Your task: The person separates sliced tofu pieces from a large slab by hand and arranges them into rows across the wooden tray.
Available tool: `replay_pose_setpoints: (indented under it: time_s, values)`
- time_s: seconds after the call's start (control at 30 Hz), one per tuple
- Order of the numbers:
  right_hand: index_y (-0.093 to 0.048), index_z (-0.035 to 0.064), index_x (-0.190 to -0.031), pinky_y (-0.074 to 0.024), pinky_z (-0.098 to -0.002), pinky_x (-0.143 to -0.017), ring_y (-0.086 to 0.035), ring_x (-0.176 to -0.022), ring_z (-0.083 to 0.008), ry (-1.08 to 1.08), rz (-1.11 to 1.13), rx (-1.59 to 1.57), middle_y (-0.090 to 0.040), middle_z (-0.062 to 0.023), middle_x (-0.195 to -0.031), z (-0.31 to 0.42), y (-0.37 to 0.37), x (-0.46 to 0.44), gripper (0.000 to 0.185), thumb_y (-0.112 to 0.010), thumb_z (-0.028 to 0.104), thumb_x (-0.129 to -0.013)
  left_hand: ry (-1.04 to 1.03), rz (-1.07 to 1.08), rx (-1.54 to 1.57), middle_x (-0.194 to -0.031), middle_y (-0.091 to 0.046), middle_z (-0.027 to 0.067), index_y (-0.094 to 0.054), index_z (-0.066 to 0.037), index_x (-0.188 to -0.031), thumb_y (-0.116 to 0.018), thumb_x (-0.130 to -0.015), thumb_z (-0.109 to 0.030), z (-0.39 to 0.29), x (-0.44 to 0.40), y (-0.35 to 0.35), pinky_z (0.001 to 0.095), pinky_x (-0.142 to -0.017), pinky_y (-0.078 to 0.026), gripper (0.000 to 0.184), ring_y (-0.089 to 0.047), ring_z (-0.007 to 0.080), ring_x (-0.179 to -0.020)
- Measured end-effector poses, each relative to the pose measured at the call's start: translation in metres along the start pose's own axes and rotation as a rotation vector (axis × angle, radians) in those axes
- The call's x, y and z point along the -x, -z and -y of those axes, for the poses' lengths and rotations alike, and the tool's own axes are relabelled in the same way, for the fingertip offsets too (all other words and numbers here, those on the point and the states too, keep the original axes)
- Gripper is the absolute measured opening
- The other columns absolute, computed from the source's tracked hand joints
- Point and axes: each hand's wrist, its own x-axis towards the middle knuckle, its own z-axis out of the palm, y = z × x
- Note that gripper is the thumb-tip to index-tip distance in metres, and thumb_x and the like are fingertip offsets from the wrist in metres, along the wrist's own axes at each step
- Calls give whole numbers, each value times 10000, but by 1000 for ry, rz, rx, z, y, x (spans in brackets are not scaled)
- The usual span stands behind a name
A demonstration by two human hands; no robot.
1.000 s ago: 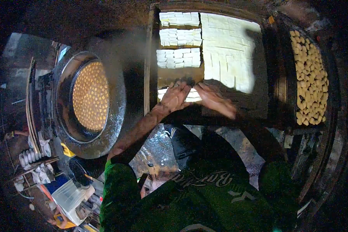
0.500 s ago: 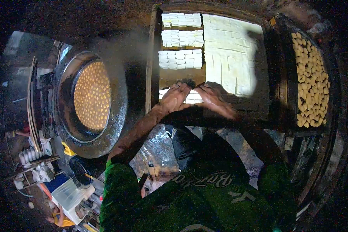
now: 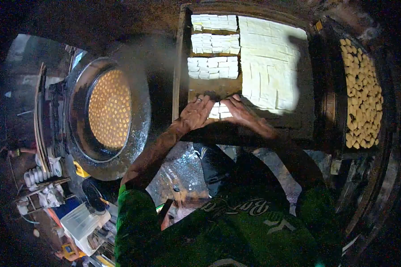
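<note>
Open hands, with fingers extended rather than curled into a fist: the left hand [image 3: 196, 113] and right hand [image 3: 241, 112] lie at the 9 and 3 o'clock sides of a small group of white blocks [image 3: 219, 110], bracketing it between them; how firmly they press on it cannot be told. Fingertips point roughly towards 12 o'clock, those of the two hands apart from each other. The bracketed group is pale, cut into short oblong pieces with dark seams, and lies on the brown wooden board [image 3: 214, 85], partly covered by the hands. At 12 o'clock from it are three further rows of cut blocks [image 3: 213, 68], separated by strips of bare board; between 1 and 2 o'clock, a broad white slab [image 3: 269, 62] scored with lines. At 9 o'clock, a large round pan [image 3: 140, 118] contains golden pieces [image 3: 109, 109]; at 3 o'clock, a heap of yellowish pieces [image 3: 363, 95]
</note>
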Motion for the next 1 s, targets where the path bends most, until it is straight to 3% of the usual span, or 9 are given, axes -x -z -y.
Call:
replay_pose_setpoints:
  time_s: [0.07, 0.13, 0.3, 0.37, 0.4, 0.5, 0.67, 0.8, 1.0]
  values:
    - [-495, -26, -1213, -432, -411, -828, -492, -1001, -298, 90, -74, 113, -571, -137, -1044, -4, -15, -4, 761, -703, 499, -702, -36, -62, 3, -1248, -467, 238, -467, 20, -1212, -526, -842, -565, 5, 2, -11, 508, -990, -356, 694, -470, 411, -1143]
    - [-473, -19, -1260, -413, -429, -863, -488, -1007, -297, 149, -109, 225, -570, -126, -1068, -3, -13, -6, 839, -681, 560, -690, 42, 287, 109, -1270, -457, 235, -449, 24, -1230, -524, -827, -598, 3, -11, 15, 492, -1032, -315, 745, -460, 399, -1164]
    - [-413, -57, -1293, -372, -481, -928, -440, -1101, -338, 17, -35, 130, -498, -179, -1206, 36, 17, -14, 901, -716, 524, -674, 170, 237, 48, -1323, -443, 230, -409, -25, -1330, -530, -784, -660, 6, -6, 57, 491, -1078, -259, 846, -396, 376, -1259]
    - [-419, -61, -1280, -385, -459, -932, -454, -1111, -335, 22, -29, 104, -513, -178, -1196, 39, 8, -26, 869, -733, 486, -682, 184, 570, 67, -1335, -453, 206, -402, -54, -1354, -503, -814, -632, 10, -11, 78, 494, -1085, -253, 797, -397, 351, -1272]
    - [-445, -37, -1253, -399, -428, -936, -470, -1112, -335, 36, 12, 108, -528, -182, -1189, 34, -3, -31, 783, -738, 437, -702, 33, 296, -21, -1281, -502, 176, -443, -43, -1312, -497, -843, -570, 29, 22, 13, 473, -1046, -309, 707, -447, 327, -1219]
    - [-468, -5, -1226, -409, -406, -936, -480, -1108, -338, -55, 68, -128, -541, -183, -1166, 28, -7, -35, 713, -740, 405, -710, -36, 154, -69, -1226, -531, 160, -478, -32, -1269, -501, -856, -519, 30, 20, 17, 456, -993, -356, 639, -484, 325, -1161]
    - [-419, -36, -1282, -368, -438, -977, -449, -1155, -358, -24, 50, -114, -509, -199, -1223, 30, -11, -31, 795, -736, 421, -713, 93, 320, 180, -1185, -542, 177, -476, -7, -1262, -625, -783, -482, 22, 1, 54, 442, -964, -371, 691, -496, 322, -1147]
    - [-392, -60, -1310, -335, -552, -975, -434, -1169, -372, -26, 33, 23, -486, -212, -1253, 56, 6, -41, 913, -739, 498, -676, 43, 414, -53, -1144, -568, 140, -438, -17, -1281, -654, -764, -455, 21, 1, 74, 443, -948, -376, 711, -543, 283, -1083]
    - [-479, -39, -1192, -396, -462, -945, -487, -1095, -386, -36, 40, -130, -553, -213, -1134, 41, -19, -52, 709, -750, 382, -689, 89, 366, -61, -1138, -583, 103, -453, -46, -1247, -635, -796, -328, 29, 13, 54, 425, -933, -393, 563, -567, 245, -1051]
